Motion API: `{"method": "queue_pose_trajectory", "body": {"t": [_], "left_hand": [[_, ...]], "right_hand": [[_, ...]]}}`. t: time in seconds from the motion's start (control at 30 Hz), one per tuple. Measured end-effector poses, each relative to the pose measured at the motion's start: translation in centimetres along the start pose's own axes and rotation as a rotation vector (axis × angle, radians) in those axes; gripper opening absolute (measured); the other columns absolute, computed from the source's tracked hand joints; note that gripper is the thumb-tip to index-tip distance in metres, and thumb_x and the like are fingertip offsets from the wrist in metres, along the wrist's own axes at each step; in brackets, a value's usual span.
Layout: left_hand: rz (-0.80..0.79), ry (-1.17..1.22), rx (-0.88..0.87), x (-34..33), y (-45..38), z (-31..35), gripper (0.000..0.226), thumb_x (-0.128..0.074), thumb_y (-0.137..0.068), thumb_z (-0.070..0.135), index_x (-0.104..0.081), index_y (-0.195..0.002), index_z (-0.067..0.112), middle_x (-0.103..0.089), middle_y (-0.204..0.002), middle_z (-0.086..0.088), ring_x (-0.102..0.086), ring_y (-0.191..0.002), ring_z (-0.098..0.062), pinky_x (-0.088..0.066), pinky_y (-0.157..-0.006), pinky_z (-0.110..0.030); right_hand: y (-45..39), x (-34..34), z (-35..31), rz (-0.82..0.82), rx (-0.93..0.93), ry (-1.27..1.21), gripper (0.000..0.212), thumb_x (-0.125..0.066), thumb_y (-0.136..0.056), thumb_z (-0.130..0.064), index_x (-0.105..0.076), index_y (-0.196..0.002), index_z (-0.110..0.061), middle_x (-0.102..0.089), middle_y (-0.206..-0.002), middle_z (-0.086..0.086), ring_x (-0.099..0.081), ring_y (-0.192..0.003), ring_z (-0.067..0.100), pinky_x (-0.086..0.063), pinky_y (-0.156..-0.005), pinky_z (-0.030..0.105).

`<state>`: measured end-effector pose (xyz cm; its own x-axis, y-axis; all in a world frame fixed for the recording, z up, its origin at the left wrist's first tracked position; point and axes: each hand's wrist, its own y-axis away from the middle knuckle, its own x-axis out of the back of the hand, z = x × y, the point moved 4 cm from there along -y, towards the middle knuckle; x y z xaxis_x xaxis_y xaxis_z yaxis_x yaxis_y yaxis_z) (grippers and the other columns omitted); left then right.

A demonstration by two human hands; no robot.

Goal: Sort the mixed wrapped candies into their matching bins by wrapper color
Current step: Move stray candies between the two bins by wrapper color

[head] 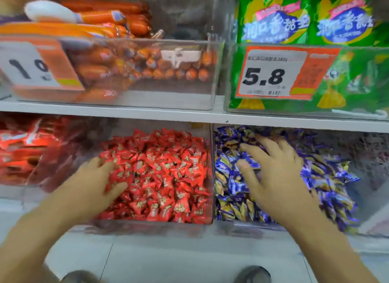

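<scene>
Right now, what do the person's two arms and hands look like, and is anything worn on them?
Both forearms are bare: no sleeves show. The left hand and the right hand wear no gloves; I see no ring, watch or bracelet, though the picture is blurred.

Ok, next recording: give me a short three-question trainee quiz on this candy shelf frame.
1. True or false: the left hand rests in the bin of red-wrapped candies.
2. Which wrappers lie under the right hand? A) green B) blue-and-gold C) orange
3. Fill in: the price tag on the bin of green snack bags reads ___.

Key: 1 true; 2 B, the blue-and-gold candies; 3 5.8.
</scene>
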<state>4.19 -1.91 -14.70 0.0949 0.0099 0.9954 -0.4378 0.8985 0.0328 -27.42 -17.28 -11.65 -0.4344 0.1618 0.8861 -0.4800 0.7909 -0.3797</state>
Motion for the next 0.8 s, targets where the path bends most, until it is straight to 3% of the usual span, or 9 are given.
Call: {"method": "queue_pose_trajectory", "body": {"t": [0.07,0.17,0.3,0.43,0.5,0.57,0.67,0.73,0.8], "left_hand": [[-0.209,-0.104,0.116,-1.3,0.7,-2.1,0.081,-0.045,-0.072,0.08,-0.059,-0.124,0.02,-0.055,-0.111,-0.009,-0.056,-0.108,-0.034,-0.048,-0.096,-0.046],[-0.244,-0.132,0.16,-2.5,0.8,-2.8,0.086,-0.053,-0.07,0.082,-0.043,-0.138,0.031,-0.046,-0.127,-0.006,-0.047,-0.119,-0.032,-0.045,-0.101,-0.044],[-0.371,-0.033,0.186,-3.2,-0.1,-3.1,0.104,-0.062,-0.065,0.081,-0.026,-0.148,0.03,-0.039,-0.14,-0.011,-0.043,-0.127,-0.035,-0.038,-0.108,-0.04],[-0.425,-0.087,0.08,-3.7,-1.2,-3.3,0.101,-0.069,-0.065,0.07,-0.029,-0.144,0.022,-0.04,-0.136,-0.012,-0.045,-0.123,-0.032,-0.037,-0.107,-0.037],[-0.423,-0.031,0.038,-3.7,-1.4,-4.0,0.101,-0.07,-0.063,0.071,-0.031,-0.143,0.024,-0.041,-0.134,-0.009,-0.046,-0.122,-0.029,-0.037,-0.106,-0.034],[-0.421,0.078,-0.007,-3.3,-1.4,-4.8,0.104,-0.073,-0.062,0.071,-0.031,-0.146,0.027,-0.042,-0.134,-0.005,-0.046,-0.124,-0.024,-0.038,-0.106,-0.03],[-0.385,0.238,-0.092,-2.3,-1.5,-5.7,0.095,-0.079,-0.069,0.058,-0.032,-0.147,0.031,-0.048,-0.134,0.003,-0.046,-0.123,-0.011,-0.035,-0.101,-0.018],[-0.312,0.352,-0.119,-1.6,-1.7,-6.1,0.087,-0.082,-0.071,0.048,-0.036,-0.144,0.038,-0.054,-0.121,0.014,-0.051,-0.104,0.008,-0.036,-0.088,-0.005],[-0.284,0.448,-0.114,-1.3,-1.9,-6.3,0.085,-0.084,-0.07,0.043,-0.038,-0.141,0.044,-0.049,-0.099,0.028,-0.046,-0.086,0.022,-0.035,-0.074,0.002]], "right_hand": [[0.2,-0.9,-5.9,0.015,0.205,-0.188,0.036,-0.051,-0.09,-0.039,-0.066,-0.119,-0.025,-0.056,-0.13,0.006,-0.047,-0.124,0.035,-0.043,-0.098,0.057],[-0.1,-3.2,-12.7,-0.204,0.416,-0.367,0.037,-0.057,-0.093,-0.033,-0.059,-0.129,-0.032,-0.043,-0.138,0.001,-0.046,-0.122,0.023,-0.044,-0.101,0.045],[-1.6,-7.5,-16.6,-0.55,0.432,-0.133,0.054,-0.06,-0.091,-0.045,-0.046,-0.142,-0.034,-0.035,-0.139,0.004,-0.038,-0.123,0.025,-0.039,-0.106,0.043],[-3.8,-10.7,-18.3,-0.781,0.33,0.144,0.083,-0.074,-0.075,-0.057,-0.038,-0.144,-0.027,-0.038,-0.133,0.009,-0.035,-0.125,0.03,-0.04,-0.102,0.044],[-5.5,-11.1,-18.9,-0.763,0.273,0.072,0.073,-0.072,-0.078,-0.057,-0.045,-0.137,-0.025,-0.047,-0.128,0.007,-0.044,-0.122,0.028,-0.043,-0.101,0.04],[-7.3,-11.7,-19.4,-0.646,0.224,-0.084,0.053,-0.065,-0.088,-0.051,-0.052,-0.132,-0.024,-0.058,-0.121,0.006,-0.053,-0.117,0.028,-0.046,-0.097,0.037],[-8.1,-14.3,-20.3,-0.601,0.316,-0.011,0.041,-0.057,-0.094,-0.036,-0.053,-0.133,-0.025,-0.059,-0.119,0.008,-0.052,-0.116,0.035,-0.048,-0.095,0.043],[-7.8,-16.3,-20.7,-0.646,0.337,0.029,0.023,-0.062,-0.089,-0.023,-0.063,-0.112,-0.021,-0.062,-0.105,0.008,-0.056,-0.108,0.035,-0.051,-0.086,0.04],[-8.4,-16.9,-20.5,-0.623,0.296,0.007,0.022,-0.067,-0.081,-0.012,-0.067,-0.1,-0.023,-0.067,-0.098,0.006,-0.061,-0.1,0.031,-0.052,-0.079,0.034]]}}
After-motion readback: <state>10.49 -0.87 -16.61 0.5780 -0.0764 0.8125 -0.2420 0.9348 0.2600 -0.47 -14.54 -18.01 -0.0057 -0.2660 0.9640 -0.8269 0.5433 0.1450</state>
